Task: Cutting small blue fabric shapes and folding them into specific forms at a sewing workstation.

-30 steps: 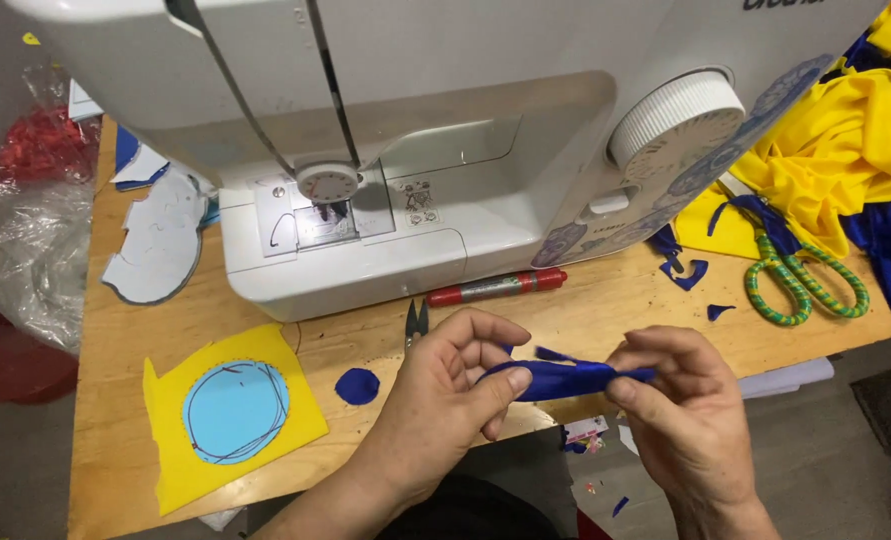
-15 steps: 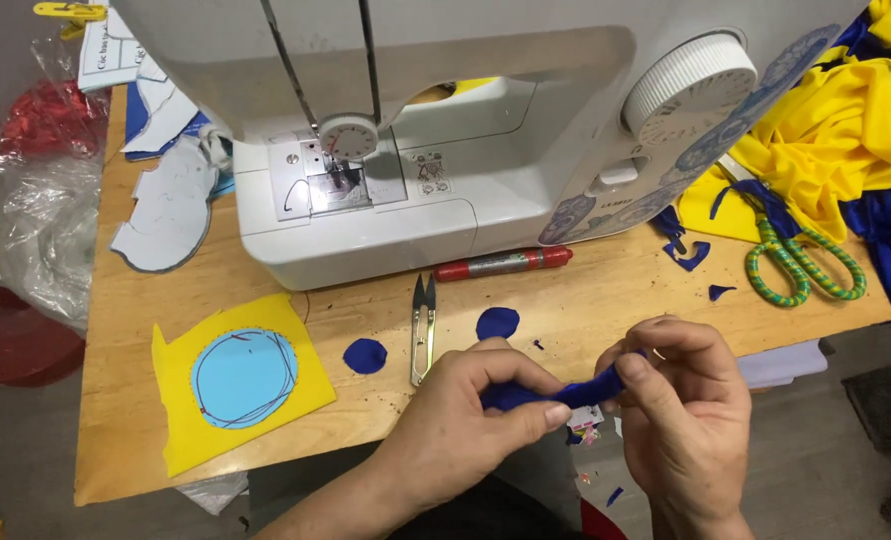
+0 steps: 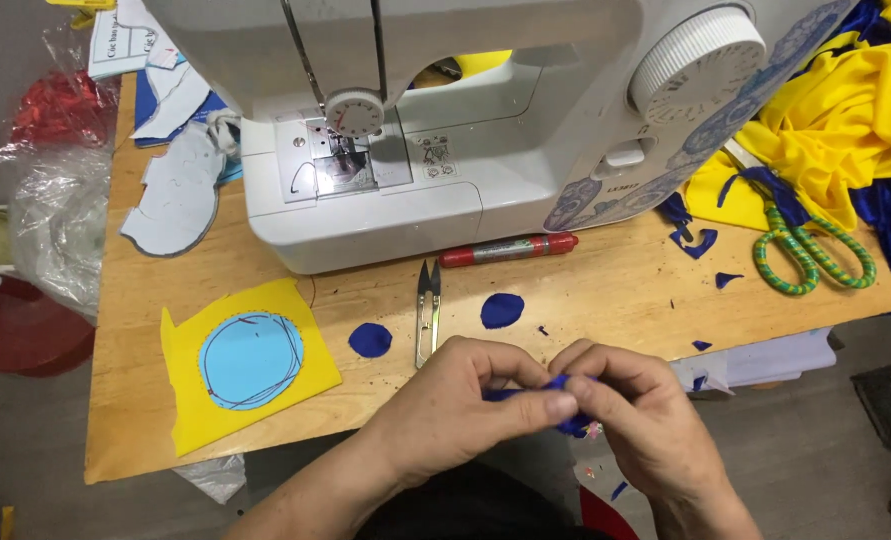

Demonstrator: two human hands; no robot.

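Blue fabric scrap (image 3: 570, 420), crumpled, pinched between left hand (image 3: 465, 400), right hand (image 3: 635, 420)

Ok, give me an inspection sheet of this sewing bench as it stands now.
Surface: wooden table, strewn with blue offcuts.
Job's things: left hand and right hand together pinch a small blue fabric piece at the table's near edge.
Clutter: thread snips, red marker, two blue fabric discs, yellow patch with light-blue circle, green scissors, grey cut-outs.
Grippers: both hands closed on the fabric piece.
Cables: nothing seen.
Surroundings: white sewing machine, yellow and blue cloth heap, plastic bags at left.
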